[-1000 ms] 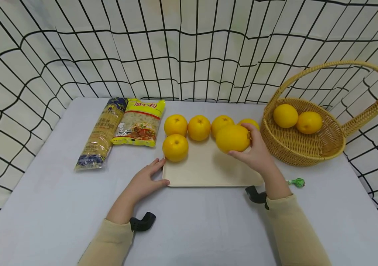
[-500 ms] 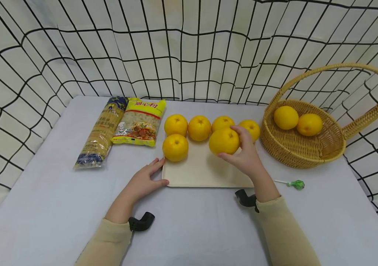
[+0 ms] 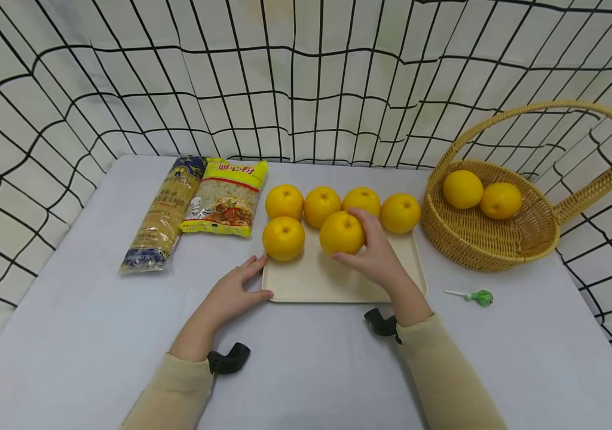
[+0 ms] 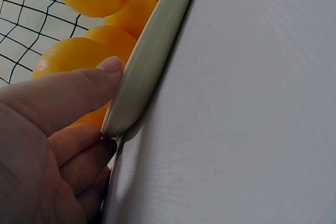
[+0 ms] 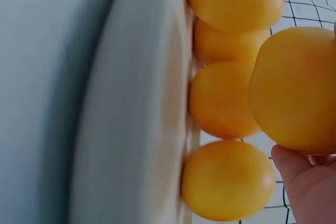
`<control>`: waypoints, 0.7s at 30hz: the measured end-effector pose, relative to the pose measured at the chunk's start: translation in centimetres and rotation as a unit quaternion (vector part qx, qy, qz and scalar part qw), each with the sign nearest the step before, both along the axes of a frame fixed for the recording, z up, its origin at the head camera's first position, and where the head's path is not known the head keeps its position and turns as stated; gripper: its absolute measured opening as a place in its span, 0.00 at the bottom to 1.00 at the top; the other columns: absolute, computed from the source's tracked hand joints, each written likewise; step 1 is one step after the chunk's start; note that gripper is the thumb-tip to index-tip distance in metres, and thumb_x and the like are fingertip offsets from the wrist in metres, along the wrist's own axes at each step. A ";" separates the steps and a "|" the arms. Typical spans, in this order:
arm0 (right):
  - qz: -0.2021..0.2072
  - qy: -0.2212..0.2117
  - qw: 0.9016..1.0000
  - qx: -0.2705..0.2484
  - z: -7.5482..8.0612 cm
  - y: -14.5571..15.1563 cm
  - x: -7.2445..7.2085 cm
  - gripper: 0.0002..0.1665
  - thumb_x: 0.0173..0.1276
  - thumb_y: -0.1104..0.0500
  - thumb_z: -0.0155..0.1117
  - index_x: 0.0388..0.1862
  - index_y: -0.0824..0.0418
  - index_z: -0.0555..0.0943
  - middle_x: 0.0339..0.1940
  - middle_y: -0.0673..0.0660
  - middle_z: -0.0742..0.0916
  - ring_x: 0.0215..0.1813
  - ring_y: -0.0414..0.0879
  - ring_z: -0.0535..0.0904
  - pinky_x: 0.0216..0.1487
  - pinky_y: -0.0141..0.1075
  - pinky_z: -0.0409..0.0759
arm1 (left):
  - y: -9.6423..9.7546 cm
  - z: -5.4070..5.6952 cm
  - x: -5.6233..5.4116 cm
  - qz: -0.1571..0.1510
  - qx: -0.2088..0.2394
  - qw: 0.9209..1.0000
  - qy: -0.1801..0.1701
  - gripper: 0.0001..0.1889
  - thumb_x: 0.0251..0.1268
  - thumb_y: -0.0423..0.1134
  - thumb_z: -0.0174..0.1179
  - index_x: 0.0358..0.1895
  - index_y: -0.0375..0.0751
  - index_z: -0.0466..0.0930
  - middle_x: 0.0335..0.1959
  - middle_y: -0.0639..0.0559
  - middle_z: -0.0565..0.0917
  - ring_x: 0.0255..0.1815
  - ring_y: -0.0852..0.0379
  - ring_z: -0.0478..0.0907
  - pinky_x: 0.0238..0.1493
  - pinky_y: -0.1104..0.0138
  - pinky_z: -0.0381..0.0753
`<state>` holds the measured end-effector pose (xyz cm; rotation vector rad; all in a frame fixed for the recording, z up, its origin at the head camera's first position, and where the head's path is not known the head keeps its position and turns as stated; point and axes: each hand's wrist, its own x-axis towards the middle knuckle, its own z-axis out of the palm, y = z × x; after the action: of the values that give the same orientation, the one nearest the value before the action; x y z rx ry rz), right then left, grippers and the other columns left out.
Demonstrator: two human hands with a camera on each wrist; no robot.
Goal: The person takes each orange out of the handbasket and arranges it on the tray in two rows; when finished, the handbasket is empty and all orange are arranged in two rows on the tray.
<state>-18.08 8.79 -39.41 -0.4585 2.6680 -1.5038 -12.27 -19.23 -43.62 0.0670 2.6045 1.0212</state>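
Note:
In the head view my right hand [image 3: 373,254] holds an orange [image 3: 341,233] over the middle of a cream tray [image 3: 333,289]. Thumb below and fingers behind grip this orange [image 5: 296,90] in the right wrist view; whether it touches the tray cannot be told. Several oranges line the tray's back side, and another orange [image 3: 283,239] sits in front of them at the left. My left hand [image 3: 233,292] holds the tray's near left corner, thumb at the front edge and fingers along the left side. Up close, the thumb [image 4: 79,90] presses on the rim.
A wicker basket [image 3: 473,251] with a tall handle stands at the right, two oranges inside. In front of it lies a green lollipop [image 3: 482,297]. Left of the tray lie a noodle pack [image 3: 163,218] and a yellow food bag [image 3: 225,200]. Black wire mesh [image 3: 317,95] encloses the table.
My right hand has carried the orange leftward and slightly down over the tray, uncovering the rightmost orange of the back row and the lollipop's stick. The left hand stays at the tray corner.

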 end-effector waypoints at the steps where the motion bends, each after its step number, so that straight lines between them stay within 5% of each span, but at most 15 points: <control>1: 0.000 -0.003 1.000 0.002 -0.1 -0.2 0.0 0.51 0.46 0.52 0.74 0.68 0.52 0.58 0.67 0.56 0.64 0.67 0.50 0.61 0.68 0.48 0.58 | 0.0 0.0 0.0 0.000 0.000 1.000 0.000 0.41 0.52 0.56 0.61 0.70 0.55 0.53 0.72 0.46 0.52 0.71 0.36 0.48 0.66 0.41 0.49; 21: -0.003 -0.021 0.999 0.046 -1.2 -2.4 -0.4 0.53 0.48 0.52 0.73 0.69 0.57 0.54 0.69 0.56 0.63 0.68 0.51 0.61 0.69 0.48 0.57 | 0.0 -0.1 0.0 0.001 0.009 1.000 0.000 0.42 0.52 0.56 0.61 0.70 0.56 0.53 0.73 0.46 0.51 0.72 0.39 0.48 0.67 0.42 0.49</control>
<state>-18.47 6.41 -40.65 -0.4093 2.6944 -1.3678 -12.25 -19.25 -43.68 0.0685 2.5956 1.0451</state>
